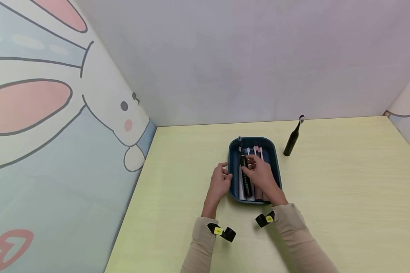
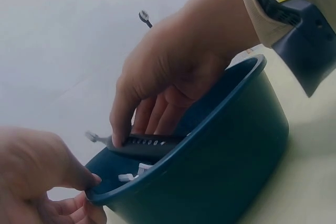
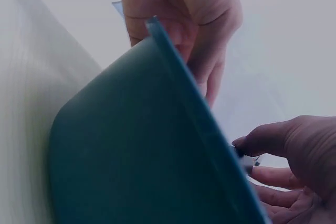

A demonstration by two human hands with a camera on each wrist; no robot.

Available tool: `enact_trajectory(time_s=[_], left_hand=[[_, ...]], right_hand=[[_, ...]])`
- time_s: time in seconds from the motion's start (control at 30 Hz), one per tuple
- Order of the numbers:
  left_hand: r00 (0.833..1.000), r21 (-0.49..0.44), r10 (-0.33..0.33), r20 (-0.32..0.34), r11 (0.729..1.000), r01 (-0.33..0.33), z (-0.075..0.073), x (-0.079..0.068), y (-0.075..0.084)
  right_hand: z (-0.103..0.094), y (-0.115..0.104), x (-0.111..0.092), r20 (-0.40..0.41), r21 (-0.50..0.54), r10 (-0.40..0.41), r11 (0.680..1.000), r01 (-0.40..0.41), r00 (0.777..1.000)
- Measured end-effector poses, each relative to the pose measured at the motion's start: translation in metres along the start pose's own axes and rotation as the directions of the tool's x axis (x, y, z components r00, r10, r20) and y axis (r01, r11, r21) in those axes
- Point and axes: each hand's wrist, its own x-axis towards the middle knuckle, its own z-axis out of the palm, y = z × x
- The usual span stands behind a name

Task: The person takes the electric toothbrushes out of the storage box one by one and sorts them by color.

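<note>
A black electric toothbrush (image 1: 246,184) is pinched between the thumb and fingers of my right hand (image 1: 262,176), over the left part of a dark blue bin (image 1: 277,167). Its brush head points toward the bin's far end. My left hand (image 1: 220,182) grips the bin's left rim; in the left wrist view the thumb lies over the rim (image 2: 97,196) with fingers outside. Beneath the held toothbrush, white toothbrushes (image 1: 240,191) and pinkish ones (image 1: 258,193) lie side by side in the bin, partly hidden by my right hand.
Another black electric toothbrush (image 1: 291,142) stands upright on the pale wooden table (image 1: 345,182), to the right of the bin. A plain wall (image 1: 259,68) rises behind the table, and a wall with a rabbit drawing (image 1: 71,151) is on the left.
</note>
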Motion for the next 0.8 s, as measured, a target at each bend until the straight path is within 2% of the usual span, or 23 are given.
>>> enact_trajectory(time_s=[0.37, 0.6, 0.8], left_hand=[[1.000, 0.004, -0.003, -0.001, 1.000, 0.003, 0.001, -0.004, -0.002], [1.000, 0.007, 0.000, 0.002, 1.000, 0.000, 0.001, -0.006, -0.004], [1.000, 0.010, -0.002, 0.005, 1.000, 0.002, 0.001, -0.007, -0.005]], right_hand=[[-0.005, -0.002, -0.007, -0.087, 0.077, -0.028, 0.996, 0.035, 0.996], [-0.010, -0.003, -0.013, -0.179, 0.117, -0.071, 0.989, 0.093, 0.981], [-0.017, -0.005, -0.016, -0.226, 0.135, -0.101, 0.982, 0.134, 0.969]])
